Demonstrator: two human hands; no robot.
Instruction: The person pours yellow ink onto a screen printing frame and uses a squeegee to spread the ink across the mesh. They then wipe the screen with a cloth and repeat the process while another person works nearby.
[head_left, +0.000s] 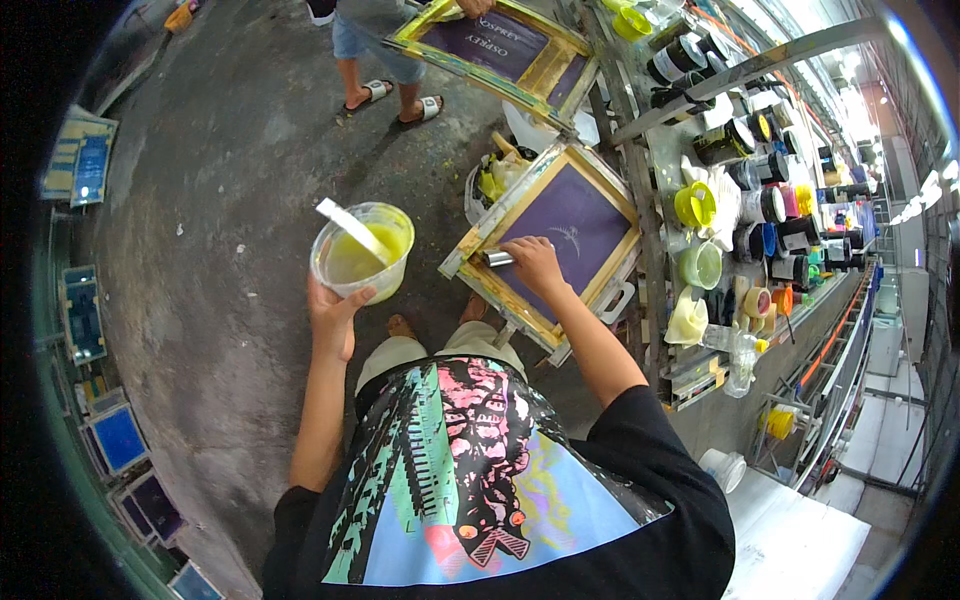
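"What do the left fingers [356, 297] hold?"

"A clear tub [387, 287] of yellow-green goop [350, 264]. They curl round its side, and a white stick [352, 227] leans in it."

"And the right fingers [518, 246]?"

"Closed around a shiny silver thing [496, 258], over a wooden frame [603, 184]. I can't tell if it touches."

"Where's the tub?"

"Up off the floor [230, 300], left of the frame. Jars [724, 142] stand farther right."
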